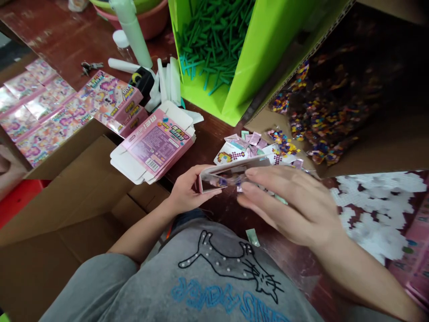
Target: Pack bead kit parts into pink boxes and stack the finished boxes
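My left hand [187, 188] is wrapped round a small pink cardboard box [205, 172], held on its side with its open end toward me. Inside the box shows a clear plastic bag of colourful pieces [226, 180]. My right hand [291, 197] is at the box's mouth, its fingers closed on the bag's edge; motion blurs the fingertips. Behind the box lie small pink and green sachets [253, 141] and a white card with a pixel pattern [231, 154]. Left of these is a stack of flattened pink boxes [154, 141] with open flaps.
An open carton [67, 210] stands at left, near finished pink boxes [50, 107]. A lime-green bin [231, 94] holds green sticks [214, 44]. On the right are a carton of bagged pieces [335, 107] and white pegboard-like sheets [375, 205]. Another person's arm [11, 167] shows at far left.
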Demonstrator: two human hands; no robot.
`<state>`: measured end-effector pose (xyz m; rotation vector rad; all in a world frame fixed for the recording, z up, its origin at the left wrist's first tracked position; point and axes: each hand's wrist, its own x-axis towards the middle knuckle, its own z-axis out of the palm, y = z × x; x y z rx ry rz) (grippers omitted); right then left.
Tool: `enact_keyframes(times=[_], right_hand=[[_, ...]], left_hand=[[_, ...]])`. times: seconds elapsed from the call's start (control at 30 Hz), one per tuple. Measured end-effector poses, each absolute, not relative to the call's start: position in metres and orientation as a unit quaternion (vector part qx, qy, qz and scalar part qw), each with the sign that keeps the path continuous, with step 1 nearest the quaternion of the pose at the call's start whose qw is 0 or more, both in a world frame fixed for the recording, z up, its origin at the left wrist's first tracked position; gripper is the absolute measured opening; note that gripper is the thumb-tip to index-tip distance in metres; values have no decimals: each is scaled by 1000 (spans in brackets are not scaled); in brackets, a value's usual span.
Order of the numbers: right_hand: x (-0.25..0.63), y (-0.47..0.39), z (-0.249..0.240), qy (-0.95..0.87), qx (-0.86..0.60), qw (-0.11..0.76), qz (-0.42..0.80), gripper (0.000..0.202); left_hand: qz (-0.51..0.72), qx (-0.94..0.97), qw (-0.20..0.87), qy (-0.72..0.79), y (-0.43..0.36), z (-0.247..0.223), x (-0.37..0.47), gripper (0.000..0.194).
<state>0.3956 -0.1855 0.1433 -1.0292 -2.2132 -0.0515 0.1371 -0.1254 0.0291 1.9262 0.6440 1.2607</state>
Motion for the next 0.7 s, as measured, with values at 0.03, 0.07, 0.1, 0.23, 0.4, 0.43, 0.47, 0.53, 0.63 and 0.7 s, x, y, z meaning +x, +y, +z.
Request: enact_keyframes(times=[0.03,0.07,0.1,0.23,0.4,0.43,0.47,0.53,0.63,0.7], right_hand=[[394,-182,142,-858,-382,342,-19,37],[393,-178,140,-862,-367,350,-20,40],[391,-173,137,-861,-359,361,-22,42],[388,-157,131,-862,-370,346,5,34],[385,-149,138,-845,-412,336,54,33],[384,-148,138,-836,-432,332,65,34],[383,-147,139,-832,-445,322,76,32],[383,-148,139,-836,-452,299,82,21],[390,-151,149,-829,-481,283,35,3],[395,-152,164,-838,-478,264,-5,11]], left_hand=[[490,748,371,250,-126,30,136,55],[488,745,379,251,-128,31,135,55],[485,740,390,256,-129,31,134,57],[474,697,440,309,-133,25,122,73],[450,660,488,351,-129,18,108,74],[448,660,490,351,-128,18,108,74],[447,662,489,351,-128,17,107,74],[452,671,476,345,-127,16,107,74],[461,685,452,338,-128,18,107,73],[456,689,455,332,-127,22,107,73]])
